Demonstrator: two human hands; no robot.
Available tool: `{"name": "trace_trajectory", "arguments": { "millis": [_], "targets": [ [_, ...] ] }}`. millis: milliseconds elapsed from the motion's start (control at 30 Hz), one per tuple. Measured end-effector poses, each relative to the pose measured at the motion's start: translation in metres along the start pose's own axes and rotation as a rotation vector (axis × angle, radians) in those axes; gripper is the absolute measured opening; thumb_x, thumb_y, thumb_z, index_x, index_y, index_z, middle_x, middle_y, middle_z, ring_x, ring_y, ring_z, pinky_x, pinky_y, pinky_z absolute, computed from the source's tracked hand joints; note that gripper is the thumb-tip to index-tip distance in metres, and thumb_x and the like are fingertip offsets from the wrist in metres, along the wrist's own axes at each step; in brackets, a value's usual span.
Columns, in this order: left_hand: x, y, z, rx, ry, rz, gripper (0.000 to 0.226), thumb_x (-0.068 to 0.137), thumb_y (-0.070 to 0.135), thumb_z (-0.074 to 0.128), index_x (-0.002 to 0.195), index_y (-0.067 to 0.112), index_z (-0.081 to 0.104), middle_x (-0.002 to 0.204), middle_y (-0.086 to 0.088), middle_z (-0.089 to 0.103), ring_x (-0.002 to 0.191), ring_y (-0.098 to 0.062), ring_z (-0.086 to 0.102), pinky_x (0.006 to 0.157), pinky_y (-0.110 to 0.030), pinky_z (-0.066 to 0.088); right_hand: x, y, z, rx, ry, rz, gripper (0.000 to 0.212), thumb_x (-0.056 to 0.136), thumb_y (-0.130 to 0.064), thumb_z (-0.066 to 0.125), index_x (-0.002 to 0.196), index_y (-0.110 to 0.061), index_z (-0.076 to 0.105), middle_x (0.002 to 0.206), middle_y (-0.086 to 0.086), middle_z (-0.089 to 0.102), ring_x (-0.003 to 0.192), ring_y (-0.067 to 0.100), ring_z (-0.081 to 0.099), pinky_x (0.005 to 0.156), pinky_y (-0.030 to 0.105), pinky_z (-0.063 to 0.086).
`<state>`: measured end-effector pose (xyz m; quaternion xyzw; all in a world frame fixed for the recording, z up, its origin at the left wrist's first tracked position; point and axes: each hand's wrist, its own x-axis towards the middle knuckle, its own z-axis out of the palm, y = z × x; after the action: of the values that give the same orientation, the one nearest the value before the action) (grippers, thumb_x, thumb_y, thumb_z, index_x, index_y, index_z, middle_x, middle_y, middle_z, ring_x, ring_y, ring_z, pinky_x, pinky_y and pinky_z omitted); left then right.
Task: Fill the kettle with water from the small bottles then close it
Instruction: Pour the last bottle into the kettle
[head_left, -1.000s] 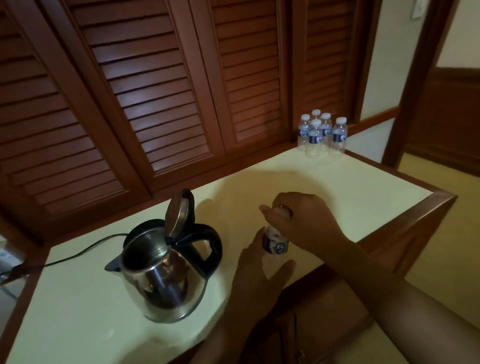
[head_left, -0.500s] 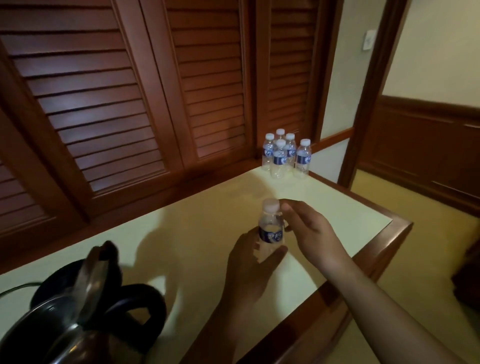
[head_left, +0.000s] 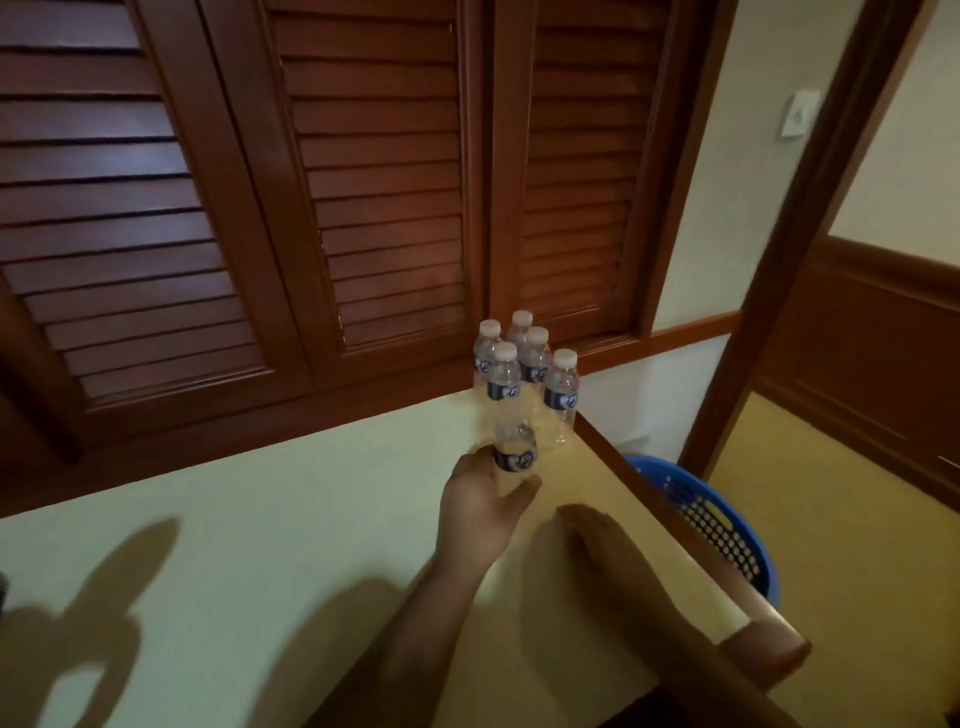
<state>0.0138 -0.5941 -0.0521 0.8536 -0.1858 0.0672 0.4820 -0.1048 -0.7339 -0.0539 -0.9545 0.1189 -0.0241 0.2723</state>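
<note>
My left hand (head_left: 480, 512) is shut on a small clear bottle with a dark blue label (head_left: 514, 457) and holds it upright on the table, right in front of a cluster of several capped small bottles (head_left: 524, 371) at the far right corner. The held bottle's top is blurred against the bottles behind it. To the right, my right hand (head_left: 597, 535) lies low over the table with its fingers stretched out and nothing seen in it. The kettle is out of view; only its shadow (head_left: 78, 623) falls on the table at the left.
The pale table (head_left: 260, 519) has a wooden rim (head_left: 649, 493) along its right edge. A blue perforated plastic basket (head_left: 717, 525) stands on the floor just past that edge. Brown louvred doors (head_left: 311, 208) close off the back.
The view has swung right, so the kettle has left the frame. My left hand has carried the bottle up to the cluster. My right hand has left the cap and dropped toward the table.
</note>
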Motion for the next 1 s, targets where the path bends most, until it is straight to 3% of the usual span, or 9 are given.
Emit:
{"name": "trace_trajectory", "arguments": {
  "millis": [133, 233, 300, 600, 700, 767, 833, 933, 1000],
  "targets": [
    [0.023, 0.005, 0.025, 0.027, -0.004, -0.081, 0.039, 0.086, 0.044, 0.08, 0.116, 0.023, 0.069, 0.107, 0.005, 0.07, 0.098, -0.016, 0.065, 0.084, -0.034, 0.056, 0.021, 0.022, 0.016, -0.092, 0.089, -0.156, 0.059, 0.097, -0.039, 0.027, 0.132, -0.005, 0.061, 0.135, 0.014, 0.062, 0.128, 0.03, 0.058, 0.112, 0.042, 0.033],
    [0.038, 0.007, 0.037, 0.046, 0.028, -0.104, 0.04, 0.084, 0.049, 0.08, 0.111, 0.021, 0.07, 0.101, 0.004, 0.071, 0.093, -0.017, 0.065, 0.078, -0.034, 0.054, 0.021, 0.02, 0.018, -0.097, 0.071, -0.169, 0.074, 0.096, -0.053, 0.009, 0.146, -0.014, 0.047, 0.155, 0.004, 0.044, 0.148, 0.017, 0.033, 0.121, 0.033, 0.007],
    [0.046, 0.006, 0.042, 0.043, 0.042, -0.118, 0.039, 0.083, 0.046, 0.081, 0.11, 0.02, 0.07, 0.1, 0.003, 0.073, 0.092, -0.018, 0.066, 0.077, -0.033, 0.054, 0.021, 0.024, 0.017, -0.082, 0.062, -0.176, 0.083, 0.093, -0.061, -0.004, 0.152, -0.02, 0.038, 0.161, -0.001, 0.034, 0.152, 0.011, 0.018, 0.121, 0.029, -0.002],
    [0.052, 0.006, 0.05, 0.064, 0.04, -0.183, 0.033, 0.083, 0.041, 0.081, 0.106, 0.02, 0.07, 0.097, 0.007, 0.075, 0.087, -0.01, 0.067, 0.074, -0.024, 0.05, 0.024, 0.027, 0.02, -0.052, 0.04, -0.19, 0.109, 0.078, -0.072, -0.026, 0.154, -0.022, 0.035, 0.163, -0.001, 0.031, 0.153, 0.013, 0.014, 0.122, 0.032, -0.005],
    [0.047, 0.009, 0.044, 0.036, 0.013, -0.212, 0.035, 0.081, 0.043, 0.082, 0.105, 0.023, 0.069, 0.097, 0.011, 0.072, 0.087, -0.006, 0.065, 0.074, -0.022, 0.049, 0.021, 0.026, 0.02, -0.025, 0.054, -0.194, 0.096, 0.09, -0.068, -0.014, 0.149, -0.018, 0.043, 0.159, 0.003, 0.04, 0.152, 0.015, 0.023, 0.123, 0.033, 0.001],
    [0.037, 0.014, 0.034, 0.008, 0.02, -0.228, 0.037, 0.081, 0.045, 0.082, 0.11, 0.024, 0.069, 0.102, 0.011, 0.072, 0.093, -0.007, 0.066, 0.08, -0.026, 0.054, 0.018, 0.026, 0.021, 0.003, 0.116, -0.232, 0.072, 0.102, -0.056, 0.011, 0.142, -0.013, 0.052, 0.15, 0.007, 0.051, 0.147, 0.018, 0.034, 0.124, 0.031, 0.008],
    [0.018, 0.017, 0.02, -0.005, 0.045, -0.25, 0.039, 0.084, 0.047, 0.079, 0.114, 0.025, 0.067, 0.101, 0.01, 0.07, 0.094, -0.011, 0.066, 0.084, -0.03, 0.056, 0.014, 0.024, 0.02, 0.075, 0.171, -0.233, 0.057, 0.102, -0.044, 0.028, 0.139, -0.012, 0.057, 0.146, 0.006, 0.055, 0.141, 0.013, 0.039, 0.121, 0.022, 0.011],
    [-0.027, 0.022, -0.003, -0.075, 0.06, -0.254, 0.044, 0.09, 0.048, 0.071, 0.127, 0.026, 0.066, 0.097, 0.008, 0.069, 0.092, -0.009, 0.066, 0.083, -0.024, 0.055, 0.008, 0.02, 0.014, 0.181, 0.153, -0.209, 0.044, 0.103, -0.038, 0.041, 0.141, -0.02, 0.055, 0.145, -0.005, 0.054, 0.132, -0.001, 0.039, 0.109, 0.006, 0.012],
    [-0.062, 0.024, -0.021, -0.125, 0.062, -0.237, 0.045, 0.09, 0.049, 0.064, 0.129, 0.027, 0.066, 0.099, 0.009, 0.071, 0.094, -0.008, 0.069, 0.085, -0.022, 0.056, 0.0, 0.01, 0.014, 0.191, 0.149, -0.273, 0.04, 0.103, -0.035, 0.047, 0.14, -0.023, 0.056, 0.142, -0.007, 0.057, 0.129, 0.0, 0.045, 0.106, 0.002, 0.015]
  ]
}}
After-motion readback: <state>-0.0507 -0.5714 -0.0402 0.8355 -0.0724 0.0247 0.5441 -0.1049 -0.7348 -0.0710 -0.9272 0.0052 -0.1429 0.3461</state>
